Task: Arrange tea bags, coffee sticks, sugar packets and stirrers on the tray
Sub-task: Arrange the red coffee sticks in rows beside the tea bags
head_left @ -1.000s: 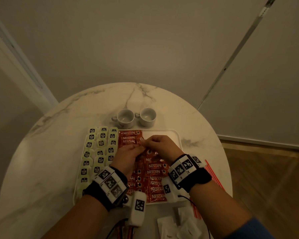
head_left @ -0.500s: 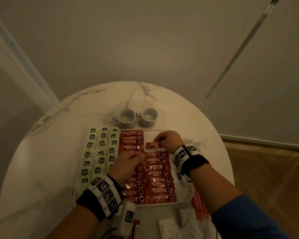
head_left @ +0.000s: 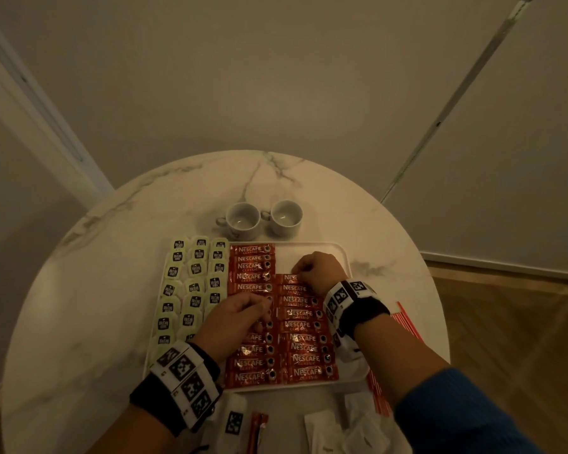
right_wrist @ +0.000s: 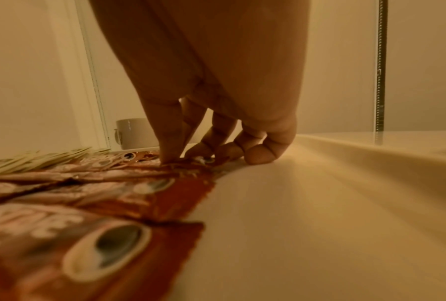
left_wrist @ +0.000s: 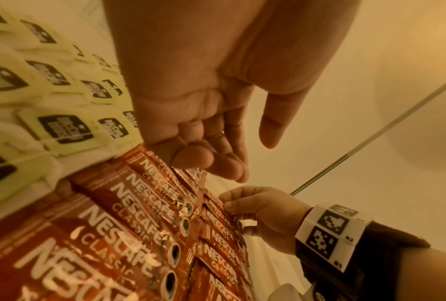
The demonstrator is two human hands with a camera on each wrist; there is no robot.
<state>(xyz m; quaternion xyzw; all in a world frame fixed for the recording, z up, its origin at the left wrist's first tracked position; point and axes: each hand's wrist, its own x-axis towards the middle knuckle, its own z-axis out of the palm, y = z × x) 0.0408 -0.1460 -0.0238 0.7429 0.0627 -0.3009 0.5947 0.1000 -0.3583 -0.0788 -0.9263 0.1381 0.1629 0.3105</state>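
A white tray point(head_left: 344, 257) holds rows of pale green tea bags point(head_left: 194, 283) on its left and two columns of red coffee sticks point(head_left: 250, 257) beside them. My right hand point(head_left: 297, 272) pinches the far end of the top coffee stick point(head_left: 290, 277) of the right column, which lies flat on the tray. In the right wrist view its fingertips point(right_wrist: 170, 158) press down on that stick point(right_wrist: 188, 166). My left hand point(head_left: 259, 309) rests over the middle of the left column with loosely curled fingers point(left_wrist: 216, 165) that hold nothing.
Two white cups point(head_left: 243, 219) point(head_left: 286, 216) stand just beyond the tray. Red-striped stirrers point(head_left: 407, 322) lie right of the tray. White sugar packets point(head_left: 322, 427) and one loose coffee stick point(head_left: 256, 430) lie on the marble table point(head_left: 112, 290) near me.
Both hands were together mid-tray on one stick. My right hand carried it to the far right and laid it atop the right column. My left hand drew back toward me.
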